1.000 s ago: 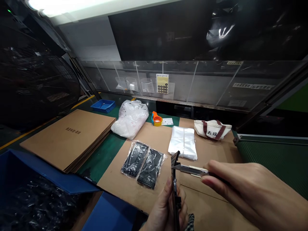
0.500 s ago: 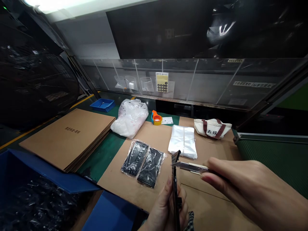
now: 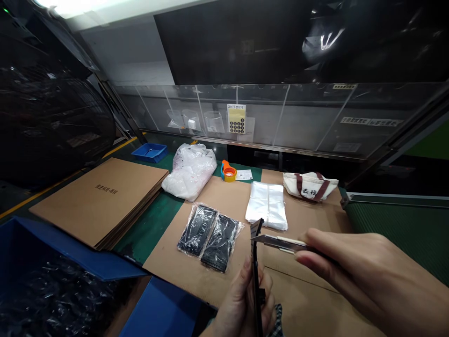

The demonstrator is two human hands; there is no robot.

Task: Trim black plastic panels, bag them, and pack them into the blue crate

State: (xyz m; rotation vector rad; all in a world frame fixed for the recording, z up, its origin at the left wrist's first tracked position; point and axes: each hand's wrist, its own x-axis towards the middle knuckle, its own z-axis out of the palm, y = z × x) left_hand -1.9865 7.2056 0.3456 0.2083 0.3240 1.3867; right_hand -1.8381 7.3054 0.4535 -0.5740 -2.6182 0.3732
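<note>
Upright in my left hand (image 3: pixel 242 292), pinched between thumb and fingers, is a thin black plastic part (image 3: pixel 257 271), seen nearly edge-on. My right hand (image 3: pixel 358 267) is closed around a utility knife (image 3: pixel 284 243) with a pale handle. The knife's blade points left, and its tip meets the upper end of the black part; I cannot tell whether it cuts in. Beyond my hands lie two black parts in clear wrap (image 3: pixel 220 242), side by side on the cardboard. A stack of clear plastic bags (image 3: pixel 267 206) sits just behind the black part.
Flat cardboard sheets (image 3: pixel 105 192) are stacked at left, above a blue bin (image 3: pixel 80 252) of wrapped black pieces. Behind are a white plastic bag (image 3: pixel 191 173), a tape dispenser (image 3: pixel 229 172), a small blue tray (image 3: pixel 150 152) and a canvas bag (image 3: pixel 310 186). A green conveyor belt (image 3: pixel 396 224) runs at right.
Almost nothing differs. The knife tip stays at the black part's upper end, and my right hand has shifted very slightly to the right; the view has moved a touch.
</note>
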